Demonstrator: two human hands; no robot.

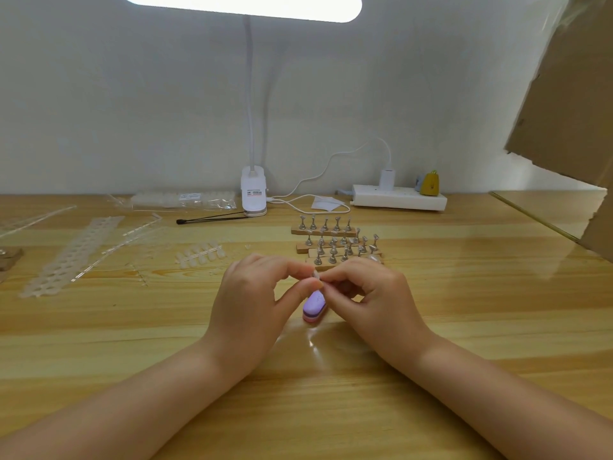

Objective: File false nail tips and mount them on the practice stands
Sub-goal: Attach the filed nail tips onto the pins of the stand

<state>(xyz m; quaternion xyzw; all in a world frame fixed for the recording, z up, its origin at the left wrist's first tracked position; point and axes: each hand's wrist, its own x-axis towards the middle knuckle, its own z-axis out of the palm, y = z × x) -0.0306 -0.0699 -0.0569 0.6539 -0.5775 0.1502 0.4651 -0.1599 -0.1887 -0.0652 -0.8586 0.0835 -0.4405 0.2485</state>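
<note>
Nail tip (315, 275): small, translucent; pinched between thumb and forefinger of left hand (255, 293) and fingertips of right hand (368, 293), directly above the file block.
File block (314, 307): purple over pink, flat on wooden table (464, 310); landmark for entries below.
Practice stands (338, 242): metal holders on wooden bars, just behind the block.
Loose nail tips (200, 254): behind and left of the block.
Clip lamp (253, 190): far behind the block, by the wall.
Power strip (399, 197): behind and right of the block.
</note>
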